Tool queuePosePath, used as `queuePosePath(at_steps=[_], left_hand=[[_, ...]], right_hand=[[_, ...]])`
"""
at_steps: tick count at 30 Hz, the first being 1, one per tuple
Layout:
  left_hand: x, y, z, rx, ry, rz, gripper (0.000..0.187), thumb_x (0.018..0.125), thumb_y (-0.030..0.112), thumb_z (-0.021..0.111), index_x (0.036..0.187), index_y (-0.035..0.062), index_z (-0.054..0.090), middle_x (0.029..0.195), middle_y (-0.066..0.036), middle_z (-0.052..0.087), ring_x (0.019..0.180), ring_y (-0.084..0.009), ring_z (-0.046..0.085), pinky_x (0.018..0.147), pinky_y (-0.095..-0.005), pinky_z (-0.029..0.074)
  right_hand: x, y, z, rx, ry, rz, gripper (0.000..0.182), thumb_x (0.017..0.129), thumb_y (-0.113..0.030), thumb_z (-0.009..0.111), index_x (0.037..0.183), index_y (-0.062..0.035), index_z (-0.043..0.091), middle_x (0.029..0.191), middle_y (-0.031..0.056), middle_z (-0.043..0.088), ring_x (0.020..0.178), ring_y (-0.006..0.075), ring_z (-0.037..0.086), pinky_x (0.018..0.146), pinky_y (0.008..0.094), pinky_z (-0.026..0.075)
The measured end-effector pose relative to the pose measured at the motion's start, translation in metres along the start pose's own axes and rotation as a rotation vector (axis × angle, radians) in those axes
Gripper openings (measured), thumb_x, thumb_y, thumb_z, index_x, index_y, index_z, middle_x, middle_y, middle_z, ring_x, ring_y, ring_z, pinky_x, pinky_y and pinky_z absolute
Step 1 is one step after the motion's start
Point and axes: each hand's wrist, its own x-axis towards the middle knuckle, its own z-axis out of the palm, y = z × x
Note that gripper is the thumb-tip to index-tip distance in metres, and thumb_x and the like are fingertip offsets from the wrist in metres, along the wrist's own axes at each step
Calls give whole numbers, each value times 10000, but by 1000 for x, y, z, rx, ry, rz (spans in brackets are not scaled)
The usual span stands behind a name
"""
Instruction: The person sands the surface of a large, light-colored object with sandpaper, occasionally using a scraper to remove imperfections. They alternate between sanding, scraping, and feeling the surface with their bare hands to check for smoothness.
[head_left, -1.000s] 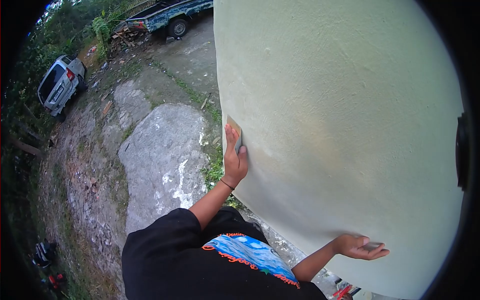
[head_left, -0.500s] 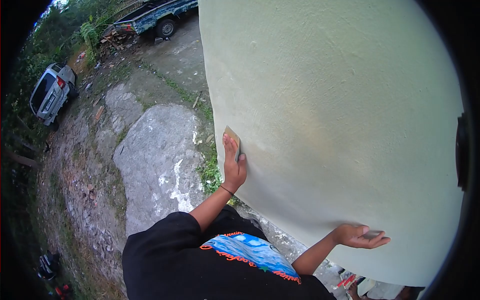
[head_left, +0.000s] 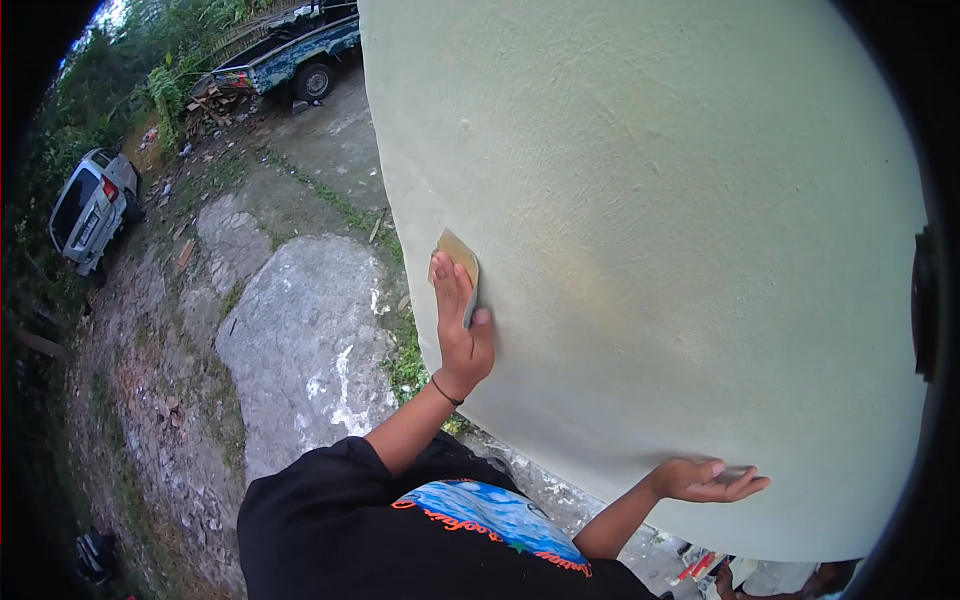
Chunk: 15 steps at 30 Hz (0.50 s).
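Fingers [head_left: 445,285] of the left hand [head_left: 464,345] stretched over a tan sheet [head_left: 459,251], holding it to the pale wall [head_left: 650,240] near its left edge — thumb beside it. Lower down, the right hand [head_left: 695,481] lay loosely open by the wall; whether it touched was unclear. Beyond lay rough grey ground [head_left: 305,320] — then a silver car [head_left: 97,208] and a blue truck [head_left: 308,47].

Saw unobstructed room over the wall [head_left: 620,200] above the left hand [head_left: 462,340], and along the stretch between that and the right hand [head_left: 705,482]. Found straight-ahead passage blocked by the wall itself, and space beneath the left hand taken by a thin sheet [head_left: 459,252]. Saw open air past the wall's left edge, above the concrete slab [head_left: 310,330].
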Motion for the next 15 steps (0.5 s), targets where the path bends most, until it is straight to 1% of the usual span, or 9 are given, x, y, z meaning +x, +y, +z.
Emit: queuePosePath(at_steps=[2,6,8,11,13,14,15], left_hand=[[15,12,2,-38,42,31,500,961,208,329,1325,-135,319,1453,-283,186,1371,-418,106,1101,-487,75],[168,46,-13,47,199,363,472,957,189,359,1289,-146,367,1416,-290,273,1365,-383,182,1102,-443,106],[211,63,-29,30,70,283,459,955,172,362,1287,-144,372,1409,-277,300,1361,-378,200,1102,-436,112],[204,64,-25,34,96,292,458,942,146,375,1306,-131,359,1425,-260,284,1365,-379,185,1104,-442,103],[161,57,-9,124,141,384,491,911,128,407,1326,-125,332,1439,-265,247,1371,-385,154,1108,-453,88],[128,62,-7,164,43,291,493,952,158,350,1361,-107,274,1450,-280,199,1374,-391,135,1103,-467,87],[95,65,-5,144,-72,246,516,952,179,349,1372,-104,248,1450,-298,170,1371,-419,105,1101,-488,63]], right_hand=[[0,-2,5,-10,23,9,390,942,-190,384,1218,84,407,1387,263,306,1298,360,317,1054,442,294],[0,2,-1,-26,0,-10,386,941,-187,383,1218,81,407,1392,255,303,1298,356,318,1052,441,298],[0,4,-1,-38,-10,-18,386,942,-187,380,1218,81,407,1394,253,301,1297,355,320,1051,440,300],[-2,6,-2,-29,-12,-26,391,941,-188,382,1226,79,398,1394,252,301,1294,353,324,1046,438,309],[0,5,-3,-45,-33,-36,396,941,-185,382,1238,77,383,1395,252,300,1287,352,334,1037,435,321],[0,6,-5,-47,-31,-32,396,941,-185,382,1238,77,383,1395,252,300,1287,352,334,1037,435,321],[0,8,-5,-53,-28,-36,399,941,-188,386,1241,75,380,1396,252,299,1280,353,342,1035,435,323]])
